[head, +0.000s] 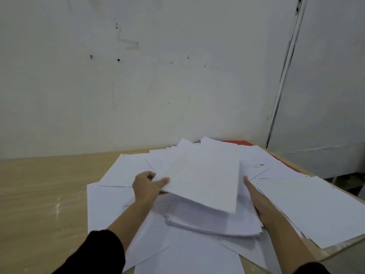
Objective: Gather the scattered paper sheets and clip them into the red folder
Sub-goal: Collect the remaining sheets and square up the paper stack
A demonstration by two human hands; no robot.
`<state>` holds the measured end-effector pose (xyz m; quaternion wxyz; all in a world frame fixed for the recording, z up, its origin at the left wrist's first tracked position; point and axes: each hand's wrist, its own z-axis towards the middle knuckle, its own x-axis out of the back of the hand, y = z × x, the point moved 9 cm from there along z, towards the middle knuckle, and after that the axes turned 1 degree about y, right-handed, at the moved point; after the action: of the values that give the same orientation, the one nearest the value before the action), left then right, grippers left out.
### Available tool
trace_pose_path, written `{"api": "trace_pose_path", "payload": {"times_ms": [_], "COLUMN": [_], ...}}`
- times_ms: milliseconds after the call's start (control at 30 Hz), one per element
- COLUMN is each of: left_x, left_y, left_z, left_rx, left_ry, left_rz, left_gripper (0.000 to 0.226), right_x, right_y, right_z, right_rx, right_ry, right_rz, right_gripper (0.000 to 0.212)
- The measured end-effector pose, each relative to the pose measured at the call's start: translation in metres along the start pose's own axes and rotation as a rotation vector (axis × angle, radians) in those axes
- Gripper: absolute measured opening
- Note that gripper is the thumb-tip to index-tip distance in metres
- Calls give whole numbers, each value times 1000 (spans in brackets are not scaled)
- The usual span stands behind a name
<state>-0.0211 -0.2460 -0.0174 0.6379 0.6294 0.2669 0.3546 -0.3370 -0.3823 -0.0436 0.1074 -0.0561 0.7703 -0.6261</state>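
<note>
Many white paper sheets (122, 171) lie scattered over the wooden table (39, 184). My left hand (147, 184) pinches the left edge of a lifted bundle of sheets (203, 178), thumb on top. My right hand (254, 196) presses flat against the right side of that bundle and of the thicker stack (213, 222) beneath it; its fingers are partly hidden under the paper. The red folder (242, 143) shows only as a strip at the far right of the table, mostly covered by sheets.
A white wall (138, 76) stands right behind the table. A pale cabinet or door (325, 95) rises at the right. More sheets (316, 206) overhang the table's right edge. Bare wood lies to the left.
</note>
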Motion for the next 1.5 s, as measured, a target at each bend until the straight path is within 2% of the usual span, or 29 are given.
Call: {"api": "trace_pose_path", "payload": {"times_ms": [67,167,267,467,567,667,733,833,900,967,1033,1100,1200,1267,1367,1500], "left_x": [-16,-28,-34,-46,-49,-50,-49,-57,-65,-68,-64,-57,-51,-50,-57,-67], "left_y": [-11,-12,-4,-3,-6,2,2,4,17,43,77,106,130,126,92,67], "left_z": [-15,-27,-28,-32,-35,-28,-17,-9,-7,-4,-5,-12,-25,-30,-37,-42], "left_rx": [-8,-79,-146,-275,-286,-295,-186,62,136,45,-175,-346,-503,-523,-431,-386], "left_ry": [-82,-170,-254,-433,-486,-430,-410,-494,-561,-575,-528,-484,-442,-417,-465,-486], "left_rz": [61,251,329,846,978,881,697,351,97,-39,-92,-142,-184,-172,-114,-18], "left_gripper": [38,44,38,47,45,34,51,85,84,57,37,35,42,43,36,43], "right_x": [-3,-3,3,2,-1,-4,-8,-9,-11,-15,-19,-22,-22,-24,-25,-27], "right_y": [3,14,17,14,15,13,6,-12,-29,-49,-76,-107,-139,-139,-112,-101], "right_z": [-1,-2,-1,1,3,0,-3,-8,-14,-21,-27,-33,-40,-45,-47,-43], "right_rx": [-13,-67,-81,-96,-117,-71,-10,102,180,258,352,457,573,590,532,484], "right_ry": [-2,-25,-5,-12,-70,-102,-127,-147,-171,-202,-199,-135,-17,11,17,-22], "right_rz": [-120,-224,-217,-194,-157,-146,-103,-43,-8,-14,-37,-40,32,63,43,-39], "right_gripper": [53,42,34,31,23,33,39,43,43,45,49,48,50,53,58,55]}}
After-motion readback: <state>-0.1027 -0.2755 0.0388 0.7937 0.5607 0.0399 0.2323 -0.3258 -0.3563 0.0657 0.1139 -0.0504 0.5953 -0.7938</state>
